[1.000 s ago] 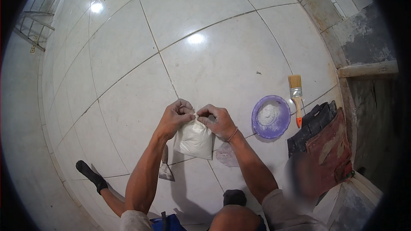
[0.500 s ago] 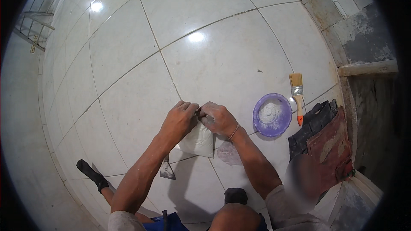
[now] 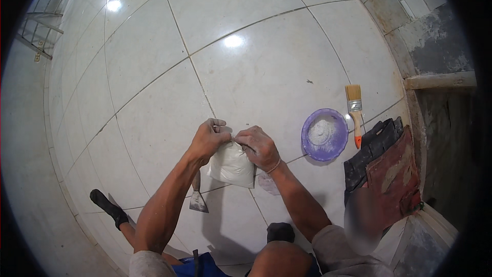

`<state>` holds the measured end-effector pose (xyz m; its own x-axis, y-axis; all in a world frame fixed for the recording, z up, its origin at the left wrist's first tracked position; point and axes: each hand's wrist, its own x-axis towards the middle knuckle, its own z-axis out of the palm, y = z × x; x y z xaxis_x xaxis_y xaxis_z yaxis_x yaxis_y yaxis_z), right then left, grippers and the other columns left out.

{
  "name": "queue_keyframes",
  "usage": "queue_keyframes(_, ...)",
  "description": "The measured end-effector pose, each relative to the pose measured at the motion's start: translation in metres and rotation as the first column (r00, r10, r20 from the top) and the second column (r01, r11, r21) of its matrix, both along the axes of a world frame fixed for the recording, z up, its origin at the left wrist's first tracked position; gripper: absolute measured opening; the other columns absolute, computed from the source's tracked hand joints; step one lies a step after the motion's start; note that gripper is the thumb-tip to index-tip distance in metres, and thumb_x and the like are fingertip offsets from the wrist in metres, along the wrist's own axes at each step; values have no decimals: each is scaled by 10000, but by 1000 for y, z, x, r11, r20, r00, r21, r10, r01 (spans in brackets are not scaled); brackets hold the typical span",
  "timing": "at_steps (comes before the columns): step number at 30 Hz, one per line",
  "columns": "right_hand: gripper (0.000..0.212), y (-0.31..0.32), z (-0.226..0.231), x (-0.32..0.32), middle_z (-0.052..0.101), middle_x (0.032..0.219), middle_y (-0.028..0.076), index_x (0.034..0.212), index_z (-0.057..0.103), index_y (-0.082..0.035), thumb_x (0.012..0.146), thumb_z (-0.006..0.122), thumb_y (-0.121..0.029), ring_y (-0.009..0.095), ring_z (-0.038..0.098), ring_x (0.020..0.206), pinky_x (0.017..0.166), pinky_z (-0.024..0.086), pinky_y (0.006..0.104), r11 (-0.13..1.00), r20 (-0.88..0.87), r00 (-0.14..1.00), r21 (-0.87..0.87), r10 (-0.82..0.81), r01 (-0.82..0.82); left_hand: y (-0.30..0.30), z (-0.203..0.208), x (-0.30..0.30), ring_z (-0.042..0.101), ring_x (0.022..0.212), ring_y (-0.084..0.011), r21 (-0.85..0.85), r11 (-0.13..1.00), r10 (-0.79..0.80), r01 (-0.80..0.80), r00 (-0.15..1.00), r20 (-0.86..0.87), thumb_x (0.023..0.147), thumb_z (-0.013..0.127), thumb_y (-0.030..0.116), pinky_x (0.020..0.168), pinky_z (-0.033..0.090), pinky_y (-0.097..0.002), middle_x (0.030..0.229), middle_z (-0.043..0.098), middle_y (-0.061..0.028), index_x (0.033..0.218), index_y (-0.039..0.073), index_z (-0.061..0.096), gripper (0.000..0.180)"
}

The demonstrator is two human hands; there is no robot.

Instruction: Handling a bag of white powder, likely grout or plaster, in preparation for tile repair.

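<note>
A clear plastic bag of white powder stands on the tiled floor in front of me, its gathered top between my hands. My left hand is closed at the left of that top, thumb against it and index finger lifted away. From the other side, my right hand pinches the bag's neck with bent fingers. Pale dust coats the fingers. Below my left wrist lies a putty knife with a smeared blade. A pinkish flat piece, its kind unclear, lies beside the bag, partly behind my right forearm.
To the right sits a purple bowl with white powder in it, and a paintbrush lies beyond it. A black and dark red bag rests by the wall opening. A metal rack stands at the far left.
My hands have moved slightly apart at the bag's top, uncovering more of it. The left index finger has lifted away from the neck.
</note>
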<state>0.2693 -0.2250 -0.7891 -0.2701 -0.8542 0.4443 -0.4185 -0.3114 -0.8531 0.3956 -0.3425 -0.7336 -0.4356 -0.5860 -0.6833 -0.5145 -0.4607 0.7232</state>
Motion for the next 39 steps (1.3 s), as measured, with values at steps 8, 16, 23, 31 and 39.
queue_keyframes(8, 139, -13, 27, -14, 636, 865, 127, 876, 606, -24, 747, 651, 3, 279, 634, 785, 673, 514, 338, 985, 45, 999, 170, 12, -19, -6, 6, -1, 592, 686, -158, -24, 1000, -10, 14, 987, 163, 646, 705, 25, 600, 497, -259, 825, 597, -120, 1089, -138, 430, 547)
queue_keyframes(16, 299, -37, 31, -33, 648, 810, 143, 1093, 508, -53, 815, 607, -107, 322, 645, 744, 643, 523, 381, 808, -88, 886, 457, 456, -371, 0, 5, -1, 603, 704, -158, -32, 998, 61, -57, 988, 144, 639, 720, 47, 590, 504, -261, 804, 603, -132, 1077, -141, 425, 561)
queue_keyframes(23, 263, -51, 37, -33, 615, 832, 174, 1105, 453, -21, 869, 469, -136, 354, 624, 752, 642, 501, 423, 718, -320, 687, 551, 652, -425, 7, 7, -9, 595, 743, -163, -143, 988, -17, 55, 967, 253, 672, 739, 66, 636, 503, -273, 859, 606, -130, 1023, -85, 484, 459)
queue_keyframes(31, 239, -46, 20, -30, 581, 820, 168, 997, 461, -19, 808, 557, -130, 350, 619, 747, 635, 496, 415, 796, -269, 767, 377, 583, -473, 15, -7, -5, 592, 728, -172, -195, 981, 24, 5, 989, 147, 688, 715, 95, 652, 493, -282, 811, 623, -136, 1012, -94, 485, 441)
queue_keyframes(39, 182, -26, 23, -34, 574, 807, 137, 892, 519, -23, 730, 585, 24, 262, 607, 689, 631, 497, 334, 873, 14, 927, 331, 376, -359, 18, -6, -1, 563, 671, -120, -198, 980, 25, -9, 997, 77, 672, 672, 43, 621, 468, -246, 756, 605, -79, 1054, -92, 456, 459)
